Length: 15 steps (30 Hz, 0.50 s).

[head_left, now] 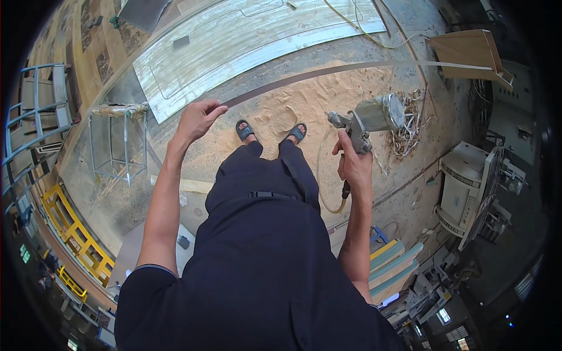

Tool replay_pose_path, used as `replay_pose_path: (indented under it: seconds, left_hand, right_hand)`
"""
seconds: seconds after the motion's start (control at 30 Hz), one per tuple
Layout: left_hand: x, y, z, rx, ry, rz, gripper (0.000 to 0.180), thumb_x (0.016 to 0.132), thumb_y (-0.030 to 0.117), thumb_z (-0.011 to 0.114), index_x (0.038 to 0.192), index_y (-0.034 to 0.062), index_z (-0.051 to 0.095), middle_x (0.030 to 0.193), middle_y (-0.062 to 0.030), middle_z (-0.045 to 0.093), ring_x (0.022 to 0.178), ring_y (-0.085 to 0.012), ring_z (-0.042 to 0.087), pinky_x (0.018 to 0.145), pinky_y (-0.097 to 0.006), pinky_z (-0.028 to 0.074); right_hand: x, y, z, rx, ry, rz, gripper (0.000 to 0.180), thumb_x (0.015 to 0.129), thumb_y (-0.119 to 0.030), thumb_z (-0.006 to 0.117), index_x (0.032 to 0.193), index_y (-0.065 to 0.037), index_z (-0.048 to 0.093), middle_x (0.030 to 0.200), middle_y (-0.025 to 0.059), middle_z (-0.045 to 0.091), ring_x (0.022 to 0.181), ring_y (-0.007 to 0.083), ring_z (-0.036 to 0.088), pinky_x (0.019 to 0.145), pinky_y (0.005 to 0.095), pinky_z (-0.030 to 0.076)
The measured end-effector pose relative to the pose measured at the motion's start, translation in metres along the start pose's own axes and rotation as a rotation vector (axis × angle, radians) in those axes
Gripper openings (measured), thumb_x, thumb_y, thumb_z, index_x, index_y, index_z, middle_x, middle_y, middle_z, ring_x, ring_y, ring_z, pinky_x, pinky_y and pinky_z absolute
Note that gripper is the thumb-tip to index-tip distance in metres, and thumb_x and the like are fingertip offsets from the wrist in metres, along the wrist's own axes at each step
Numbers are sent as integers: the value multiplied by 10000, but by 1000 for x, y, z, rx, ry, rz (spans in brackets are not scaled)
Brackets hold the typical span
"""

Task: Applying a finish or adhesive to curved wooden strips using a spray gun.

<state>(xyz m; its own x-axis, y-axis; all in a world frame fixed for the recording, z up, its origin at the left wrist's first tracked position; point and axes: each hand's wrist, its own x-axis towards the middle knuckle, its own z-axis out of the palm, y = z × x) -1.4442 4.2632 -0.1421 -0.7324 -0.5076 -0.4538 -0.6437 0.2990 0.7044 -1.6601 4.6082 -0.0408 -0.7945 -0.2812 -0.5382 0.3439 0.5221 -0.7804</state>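
Note:
My left hand is closed, its thumb and fingers pinching the near end of a long, thin brown strip. From there the strip runs in a shallow arc to the right, over the sawdust, as far as a brown open box. In my right hand is a worn metal spray gun with a dull, crusted cup on it. The gun's nozzle points up and left, apart from the strip. A yellowish hose loops down beside my right wrist to the gun's grip.
Sawdust covers the floor around my feet. Ahead lies a large pale, streaked board. A metal-framed stool stands left, beyond a yellow frame. Tangled strip offcuts lie right, near a beige machine. Stacked boards sit behind my right arm.

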Motion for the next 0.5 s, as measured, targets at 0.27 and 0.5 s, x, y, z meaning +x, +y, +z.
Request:
replay_pose_path:
  seconds: [0.27,0.5]
  left_hand:
    - [4,-6,1,-4,-13,-1,360,1037,377,777,1145,36,816,838,-52,746,758,-110,605,717,-313,507]
    - [5,-7,1,-20,-12,-11,364,1035,381,781,1153,39,820,857,-45,762,772,-105,618,729,-305,514]
  right_hand:
    - [11,1,-16,-131,101,74,466,1088,-422,718,815,-46,679,653,2,593,361,65,410,351,296,285]
    - [3,-5,-17,-83,67,73,481,1089,-427,714,787,-53,680,657,9,600,357,69,425,345,293,289]
